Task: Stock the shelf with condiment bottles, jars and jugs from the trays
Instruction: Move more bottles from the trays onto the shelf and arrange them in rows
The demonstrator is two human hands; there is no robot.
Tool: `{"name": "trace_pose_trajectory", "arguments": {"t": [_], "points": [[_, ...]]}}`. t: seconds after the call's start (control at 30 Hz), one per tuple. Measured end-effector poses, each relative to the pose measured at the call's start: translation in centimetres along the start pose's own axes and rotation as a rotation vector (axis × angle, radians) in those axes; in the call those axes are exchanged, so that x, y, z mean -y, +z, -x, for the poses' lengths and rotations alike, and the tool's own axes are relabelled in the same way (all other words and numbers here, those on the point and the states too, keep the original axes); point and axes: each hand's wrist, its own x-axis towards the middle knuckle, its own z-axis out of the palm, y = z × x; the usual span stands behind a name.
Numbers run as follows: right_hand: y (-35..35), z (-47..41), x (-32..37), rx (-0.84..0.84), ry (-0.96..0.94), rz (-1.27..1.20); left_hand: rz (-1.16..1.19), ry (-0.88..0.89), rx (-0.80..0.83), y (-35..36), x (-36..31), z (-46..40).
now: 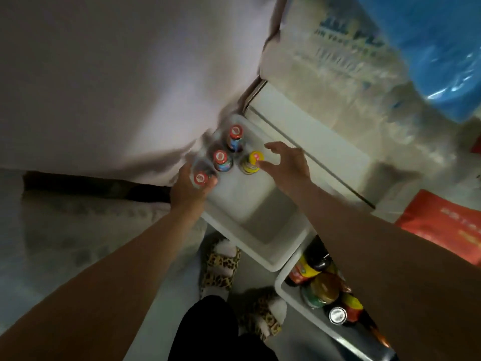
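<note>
A white tray point(260, 220) lies below me, with three red-capped bottles and one yellow-capped bottle point(252, 162) standing at its far end. My left hand point(188, 190) is closed around the nearest red-capped bottle point(201, 178). Two more red-capped bottles point(221, 159) point(235, 138) stand behind it. My right hand point(287, 164) hovers open, fingers spread, right beside the yellow-capped bottle, fingertips at its cap. A second tray point(289, 293) at the lower right holds several jars and bottles, partly hidden by my right forearm.
A white draped sheet point(117, 87) covers the left. White shelf boards point(312, 142) run at the right, with clear packaged goods point(351, 74), a blue plastic pack point(437, 48) and a red bag point(442, 225). My leopard-print slippers point(221, 267) stand on the grey floor.
</note>
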Motion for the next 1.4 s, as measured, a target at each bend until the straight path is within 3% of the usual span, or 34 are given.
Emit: {"name": "trace_pose_trajectory", "arguments": {"t": [0.13,0.37,0.53,0.83,1.0,1.17,1.4], "points": [[3.5,-2.9,-2.4,0.047,-0.021,-0.051,0.045,0.035,-0.036,2.6,2.6,-3.1],[5.6,-4.0,-4.1,-0.038,-0.132,-0.134,0.069,0.119,-0.08,3.8,4.8,-4.5],[5.8,-3.9,-3.9,-0.044,-0.106,-0.166,0.083,0.148,-0.103,3.3,4.8,-4.2],[0.0,2.1,-1.3,0.012,-0.062,-0.274,0.024,0.278,-0.006,-1.6,1.0,0.3],[-7.7,10.5,2.0,-0.009,-0.082,-0.328,0.018,0.352,0.082,-7.1,-5.5,7.4],[-17.8,19.6,7.9,-0.098,-0.125,-0.38,-0.101,0.512,0.131,-14.5,-16.0,16.2],[-34.2,32.0,16.8,-0.361,-0.326,-0.422,-0.099,0.757,0.188,-25.3,-33.3,30.2]]}}
